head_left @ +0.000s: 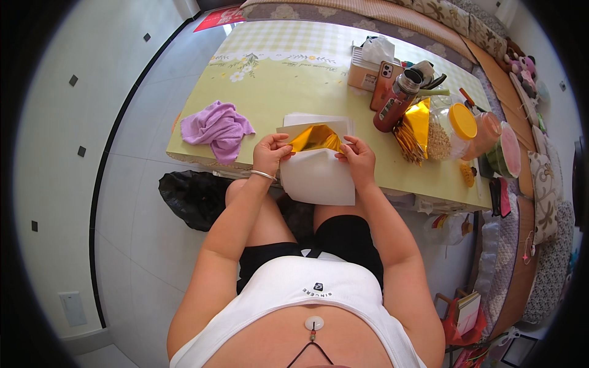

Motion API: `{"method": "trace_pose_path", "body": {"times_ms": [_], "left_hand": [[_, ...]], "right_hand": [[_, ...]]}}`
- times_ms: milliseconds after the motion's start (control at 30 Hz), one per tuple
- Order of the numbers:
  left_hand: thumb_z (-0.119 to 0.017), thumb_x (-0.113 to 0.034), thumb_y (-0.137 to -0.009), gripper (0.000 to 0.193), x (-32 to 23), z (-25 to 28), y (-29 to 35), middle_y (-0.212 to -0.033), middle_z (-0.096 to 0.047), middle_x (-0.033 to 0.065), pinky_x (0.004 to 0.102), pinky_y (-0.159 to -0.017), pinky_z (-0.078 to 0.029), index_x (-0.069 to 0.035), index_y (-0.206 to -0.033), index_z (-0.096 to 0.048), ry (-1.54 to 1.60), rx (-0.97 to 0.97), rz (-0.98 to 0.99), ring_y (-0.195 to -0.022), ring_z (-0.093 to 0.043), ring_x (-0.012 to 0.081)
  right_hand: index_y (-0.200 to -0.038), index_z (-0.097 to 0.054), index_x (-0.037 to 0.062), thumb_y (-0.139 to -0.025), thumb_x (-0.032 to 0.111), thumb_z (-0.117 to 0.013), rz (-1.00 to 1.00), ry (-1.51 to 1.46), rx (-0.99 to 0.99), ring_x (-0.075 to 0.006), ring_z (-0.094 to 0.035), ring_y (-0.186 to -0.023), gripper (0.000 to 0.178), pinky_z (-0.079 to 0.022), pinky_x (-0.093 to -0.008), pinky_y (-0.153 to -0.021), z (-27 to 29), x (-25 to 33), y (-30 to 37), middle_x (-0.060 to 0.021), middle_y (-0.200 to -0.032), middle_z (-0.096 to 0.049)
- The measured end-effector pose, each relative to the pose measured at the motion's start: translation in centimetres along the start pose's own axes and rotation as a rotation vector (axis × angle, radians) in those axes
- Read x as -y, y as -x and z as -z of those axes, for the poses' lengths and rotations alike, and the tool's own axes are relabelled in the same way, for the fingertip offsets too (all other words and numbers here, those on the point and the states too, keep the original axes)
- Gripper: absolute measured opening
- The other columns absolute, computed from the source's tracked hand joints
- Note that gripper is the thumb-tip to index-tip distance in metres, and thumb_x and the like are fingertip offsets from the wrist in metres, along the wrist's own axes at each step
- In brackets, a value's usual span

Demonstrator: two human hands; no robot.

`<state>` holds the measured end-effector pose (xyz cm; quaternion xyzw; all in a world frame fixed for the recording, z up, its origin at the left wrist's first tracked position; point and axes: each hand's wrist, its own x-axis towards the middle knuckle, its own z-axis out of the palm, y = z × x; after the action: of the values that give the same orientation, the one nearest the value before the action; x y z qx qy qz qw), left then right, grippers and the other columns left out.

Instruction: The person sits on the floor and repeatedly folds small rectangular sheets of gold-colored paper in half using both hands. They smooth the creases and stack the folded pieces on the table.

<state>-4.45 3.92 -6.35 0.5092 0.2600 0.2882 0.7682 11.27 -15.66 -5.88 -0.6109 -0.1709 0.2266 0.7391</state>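
Observation:
Between my two hands is a sheet of shiny gold foil paper (316,136), bent up in the middle. My left hand (268,153) pinches its left edge; my right hand (359,161) grips the right edge. Beneath it lies a stack of white paper (294,118) at the table's near edge. A white sheet (319,178) hangs down over that edge toward my lap; whether it is joined to the foil I cannot tell. Several folded gold foil pieces (412,132) stand bunched on the table to the right.
A lilac cloth (219,127) lies crumpled at the left of the table (288,86). On the right stand a dark red thermos (396,104), a phone (385,78), a tissue box (363,67) and a yellow-lidded jar (451,126). A black bag (193,196) sits below the table's left side.

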Motion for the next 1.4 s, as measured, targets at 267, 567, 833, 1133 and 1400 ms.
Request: {"method": "trace_pose_path", "body": {"times_ms": [267,567,833,1133,1400], "left_hand": [[-0.073,0.004,-0.087,0.027,1.5,1.1,-0.8,-0.09,-0.074,0.0072,0.0226,-0.063,-0.054,0.001,-0.114,-0.072,-0.164,-0.009,-0.009,-0.074,-0.069,0.0125],[-0.072,0.002,-0.089,0.02,0.3,1.3,-1.1,-0.089,-0.074,0.0074,0.023,-0.062,-0.057,-0.001,-0.109,-0.074,-0.175,-0.024,0.12,-0.074,-0.072,0.0149],[-0.072,-0.002,-0.089,0.012,-0.4,1.2,-1.5,-0.088,-0.073,0.0063,0.026,-0.06,-0.057,-0.002,-0.101,-0.07,-0.246,-0.091,0.155,-0.073,-0.072,0.0176],[-0.071,-0.006,-0.091,0.018,-2.8,-6.0,1.0,-0.091,-0.069,0.0011,0.025,-0.058,-0.049,-0.009,-0.108,-0.066,0.141,0.1,0.346,-0.068,-0.061,0.0132],[-0.068,-0.009,-0.093,0.014,1.0,-24.3,4.5,-0.085,-0.062,0.0026,0.0206,-0.051,-0.042,-0.007,-0.105,-0.06,0.347,0.436,0.73,-0.062,-0.053,0.011]], "right_hand": [[-0.106,-0.072,-0.0023,-0.093,0.005,-0.072,-0.069,0.043,-0.007,-0.0113,-0.069,-0.067,0.015,-0.056,-0.0215,-0.06,1.1,-1.2,-1.4,-0.0056,-0.086,-0.073],[-0.097,-0.073,-0.0006,-0.094,0.008,-0.07,-0.029,0.192,0.015,-0.0049,-0.057,-0.059,0.01,-0.047,-0.0209,-0.054,0.9,-1.3,-1.4,0.0007,-0.073,-0.065],[-0.098,-0.07,-0.0005,-0.1,0.013,-0.063,0.054,0.168,-0.029,-0.0069,-0.06,-0.06,0.016,-0.048,-0.0229,-0.053,0.2,-1.2,-0.7,-0.0014,-0.076,-0.065],[-0.101,-0.069,0.0037,-0.089,0.012,-0.062,0.346,0.565,-0.118,-0.0339,-0.069,-0.077,0.016,-0.054,-0.0417,-0.071,-0.2,-3.8,-1.1,-0.0179,-0.088,-0.07],[-0.112,-0.067,0.0054,-0.087,0.007,-0.064,0.545,0.72,-0.125,-0.0295,-0.067,-0.089,0.026,-0.055,-0.0363,-0.078,1.7,-9.6,-3.1,-0.0125,-0.097,-0.068]]}}
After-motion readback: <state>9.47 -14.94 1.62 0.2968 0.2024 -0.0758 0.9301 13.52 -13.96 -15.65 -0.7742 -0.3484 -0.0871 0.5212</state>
